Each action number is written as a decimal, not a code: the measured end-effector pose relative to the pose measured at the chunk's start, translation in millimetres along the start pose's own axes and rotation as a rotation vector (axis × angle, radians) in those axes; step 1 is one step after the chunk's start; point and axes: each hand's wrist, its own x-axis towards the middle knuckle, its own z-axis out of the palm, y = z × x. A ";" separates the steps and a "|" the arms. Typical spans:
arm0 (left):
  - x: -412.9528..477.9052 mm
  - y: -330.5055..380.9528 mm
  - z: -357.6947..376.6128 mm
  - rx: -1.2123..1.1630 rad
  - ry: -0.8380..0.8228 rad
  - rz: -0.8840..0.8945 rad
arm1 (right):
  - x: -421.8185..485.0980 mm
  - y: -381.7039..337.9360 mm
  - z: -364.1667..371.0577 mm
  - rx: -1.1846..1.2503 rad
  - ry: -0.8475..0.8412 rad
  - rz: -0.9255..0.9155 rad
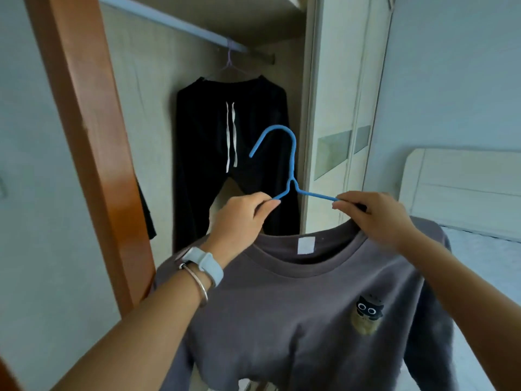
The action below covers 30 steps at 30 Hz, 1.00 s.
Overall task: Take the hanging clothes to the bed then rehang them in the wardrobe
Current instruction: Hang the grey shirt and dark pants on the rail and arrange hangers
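Note:
A grey sweatshirt (296,311) with a small owl patch hangs on a blue hanger (284,153) in front of me. My left hand (242,218) pinches the hanger's left arm near the neck. My right hand (375,218) pinches the right arm where it enters the collar. The hook points up and left, below the wardrobe rail (174,22). Black drawstring trousers (231,153) hang from a pale hanger (229,60) on that rail inside the open wardrobe.
An orange-brown wardrobe frame post (84,131) stands at the left, with dark cloth (146,215) behind it. A pale closed wardrobe door (338,114) is right of the opening. The bed's headboard (462,193) and mattress (490,266) lie at the right.

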 end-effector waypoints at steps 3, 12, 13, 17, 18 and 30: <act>21.0 -4.4 13.0 -0.031 0.008 0.010 | 18.0 13.9 -2.6 0.001 0.033 0.032; 126.1 -71.6 55.7 -0.175 0.167 -0.022 | 117.5 48.5 23.6 0.086 0.007 -0.015; 142.4 -82.9 57.5 -0.161 0.194 -0.018 | 135.4 56.4 25.5 0.082 -0.047 -0.041; 211.0 -125.8 49.6 -0.056 0.305 -0.041 | 214.7 83.1 33.7 0.126 -0.202 -0.162; 228.5 -134.6 45.8 -0.025 0.315 -0.048 | 235.8 86.0 36.5 0.185 -0.263 -0.181; 327.3 -197.7 -36.4 0.410 0.513 -0.310 | 403.9 -17.5 100.6 0.899 -0.502 -0.366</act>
